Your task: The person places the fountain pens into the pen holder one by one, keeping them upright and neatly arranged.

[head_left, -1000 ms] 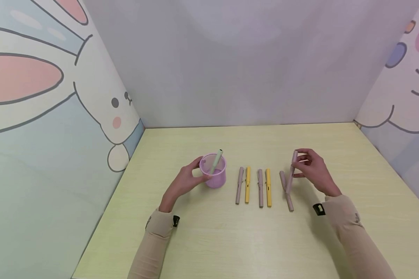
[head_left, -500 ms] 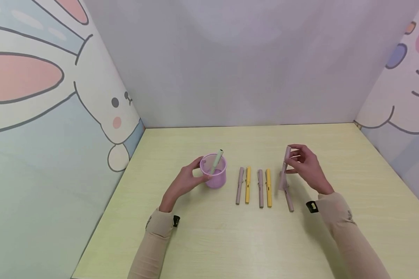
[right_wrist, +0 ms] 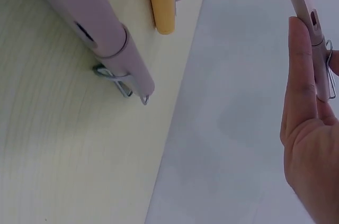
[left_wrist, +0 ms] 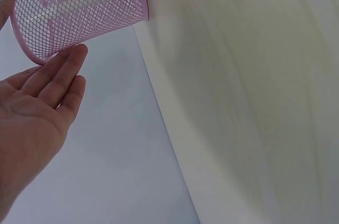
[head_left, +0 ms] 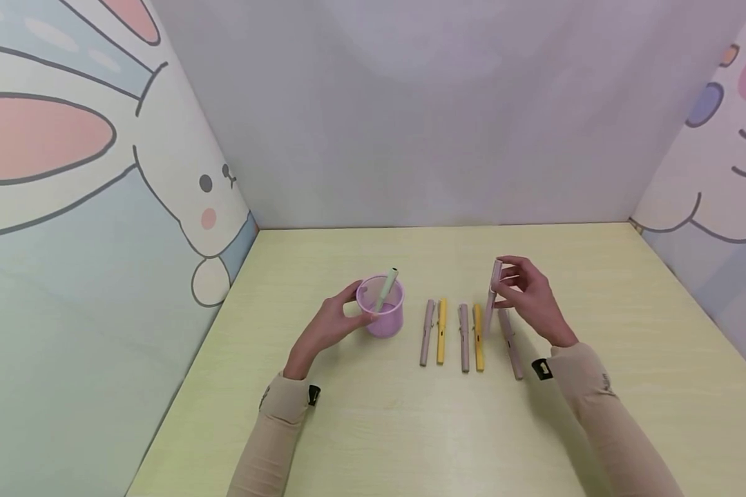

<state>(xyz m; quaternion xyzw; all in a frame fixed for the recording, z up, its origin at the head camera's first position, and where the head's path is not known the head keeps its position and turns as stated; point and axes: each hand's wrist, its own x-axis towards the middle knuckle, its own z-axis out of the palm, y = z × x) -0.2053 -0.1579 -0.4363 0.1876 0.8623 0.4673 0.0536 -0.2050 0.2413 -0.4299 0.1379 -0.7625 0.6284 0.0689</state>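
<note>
My left hand (head_left: 331,323) grips the rim area of a pink mesh pen holder (head_left: 387,326), thumb in front and fingers at the back. A pale green pen (head_left: 386,290) leans inside it. In the left wrist view, the fingers (left_wrist: 58,78) touch the side of the mesh. My right hand (head_left: 532,301) pinches a mauve pen (head_left: 492,293) near its clip end, nearly upright above the table. Another mauve pen (head_left: 511,345) lies just below that hand; its wire clip (right_wrist: 114,75) shows in the right wrist view.
Between the hands, a mauve pen (head_left: 427,333), a yellow pen (head_left: 441,333), another mauve pen (head_left: 464,338) and another yellow pen (head_left: 479,338) lie side by side on the pale wooden table (head_left: 373,442). A plain back wall (head_left: 435,138) and cartoon-printed side panels surround it.
My right hand has moved left with the pinched mauve pen, from across the lying mauve pen to beside the right-hand yellow pen. The left hand and the pen holder have stayed put.
</note>
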